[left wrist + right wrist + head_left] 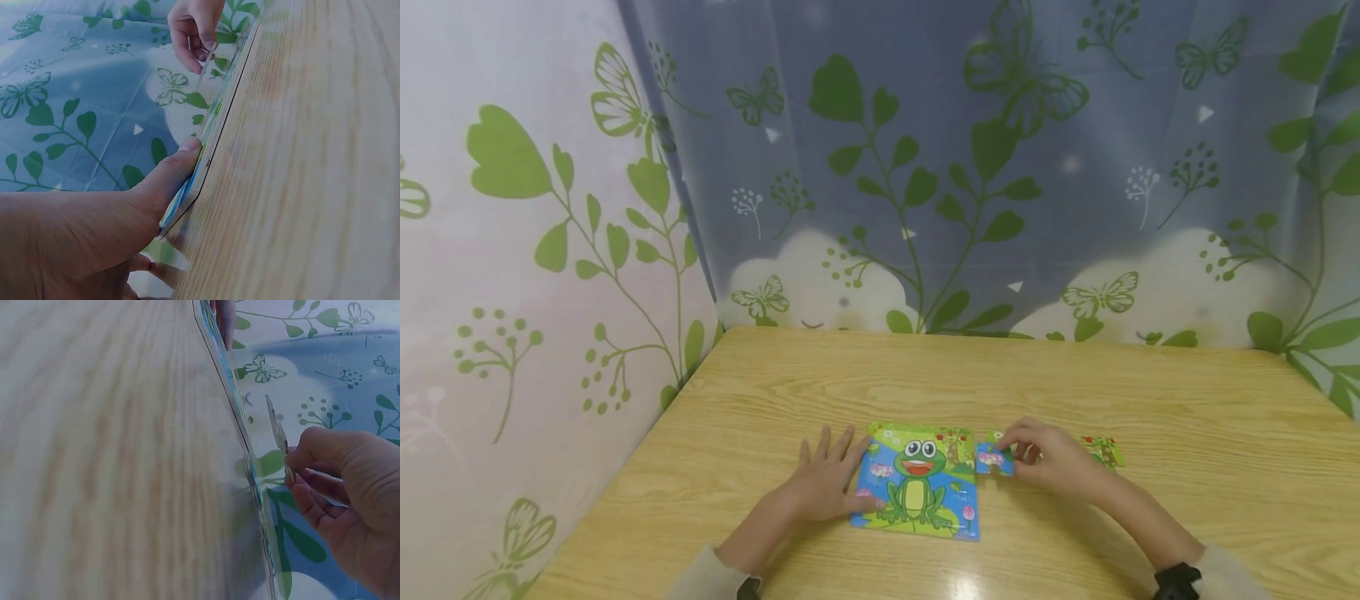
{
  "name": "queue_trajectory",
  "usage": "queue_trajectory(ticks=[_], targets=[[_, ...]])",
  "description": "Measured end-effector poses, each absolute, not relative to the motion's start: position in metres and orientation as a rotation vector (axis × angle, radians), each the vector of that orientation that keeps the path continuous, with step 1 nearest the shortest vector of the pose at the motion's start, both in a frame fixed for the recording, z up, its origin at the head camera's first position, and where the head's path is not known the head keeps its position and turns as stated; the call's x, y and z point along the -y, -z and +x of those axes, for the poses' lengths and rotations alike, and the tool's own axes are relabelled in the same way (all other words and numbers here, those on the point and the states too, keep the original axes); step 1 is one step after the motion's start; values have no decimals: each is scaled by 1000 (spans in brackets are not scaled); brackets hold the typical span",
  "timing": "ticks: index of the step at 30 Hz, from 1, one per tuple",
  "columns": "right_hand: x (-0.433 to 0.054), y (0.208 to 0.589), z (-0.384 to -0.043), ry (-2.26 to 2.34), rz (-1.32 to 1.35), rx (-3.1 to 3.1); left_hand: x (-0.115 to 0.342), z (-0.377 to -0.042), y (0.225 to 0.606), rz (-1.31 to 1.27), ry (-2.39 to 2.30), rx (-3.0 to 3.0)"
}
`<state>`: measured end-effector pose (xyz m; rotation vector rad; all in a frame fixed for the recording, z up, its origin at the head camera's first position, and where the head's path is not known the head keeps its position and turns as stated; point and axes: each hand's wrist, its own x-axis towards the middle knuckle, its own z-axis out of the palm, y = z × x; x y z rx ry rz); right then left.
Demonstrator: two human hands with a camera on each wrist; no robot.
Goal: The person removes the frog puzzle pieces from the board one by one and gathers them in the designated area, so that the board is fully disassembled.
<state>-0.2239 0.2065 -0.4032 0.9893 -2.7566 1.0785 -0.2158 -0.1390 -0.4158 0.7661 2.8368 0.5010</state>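
A square frog jigsaw puzzle (915, 496) lies flat on the wooden table. My left hand (823, 483) rests at its left side with fingers spread; the thumb lies over the lower left part of the picture, which the left wrist view also shows at the board's edge. Just right of the board, my right hand (1056, 457) pinches a small blue puzzle piece (991, 460) with a pink flower on it between thumb and fingers. In the right wrist view that piece (276, 428) is seen edge-on, held above the tabletop.
Beyond the right hand lie more green puzzle pieces (1102, 451), partly hidden by it. Another green bit shows behind the held piece. The wooden table (775, 375) reaches back to a blue curtain (925, 167) printed with leaves and butterflies; a pale one (550, 292) hangs at left.
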Motion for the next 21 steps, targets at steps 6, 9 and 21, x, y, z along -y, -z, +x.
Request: queue_trajectory(ticks=[6, 9, 21], targets=[[-220, 409, -221, -1075, 998, 2756, 139, -216, 416, 767, -500, -2838], [-223, 413, -218, -1079, 993, 2768, 140, -216, 416, 765, -499, -2839], [-228, 426, -215, -1143, 1129, 2670, 139, -218, 419, 779, -487, -2837]])
